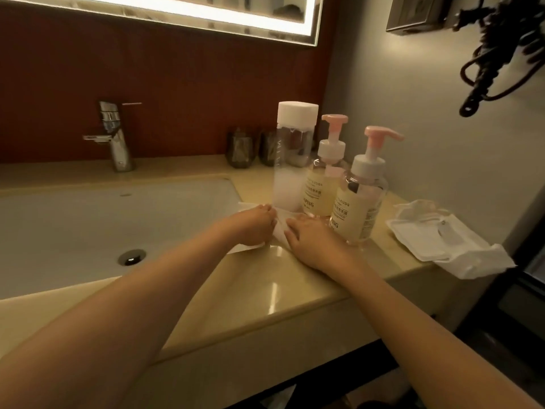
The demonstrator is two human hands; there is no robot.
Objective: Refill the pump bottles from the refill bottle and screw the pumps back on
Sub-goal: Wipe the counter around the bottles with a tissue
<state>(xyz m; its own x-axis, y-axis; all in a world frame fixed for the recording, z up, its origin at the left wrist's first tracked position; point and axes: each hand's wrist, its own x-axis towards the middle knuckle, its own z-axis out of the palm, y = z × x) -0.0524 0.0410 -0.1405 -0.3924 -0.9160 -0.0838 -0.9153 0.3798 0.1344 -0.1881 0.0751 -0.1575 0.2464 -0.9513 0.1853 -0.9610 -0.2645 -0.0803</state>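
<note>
Beige stone desk point(265, 290) runs beside a white sink point(88, 225) on the left. At its far right we see the refill bottle point(290, 160), tall and white-capped, upright. Touching its right side stand two pump bottles, one farther point(321, 187) and one nearer point(358, 208), both with pink pumps on. Just in front of them lies a white paper point(280, 222). Our left hand point(253, 225) has its fingers curled onto the paper; our right hand point(309, 240) presses it with straight fingers. A crumpled white packet point(436, 240) lies farther right.
</note>
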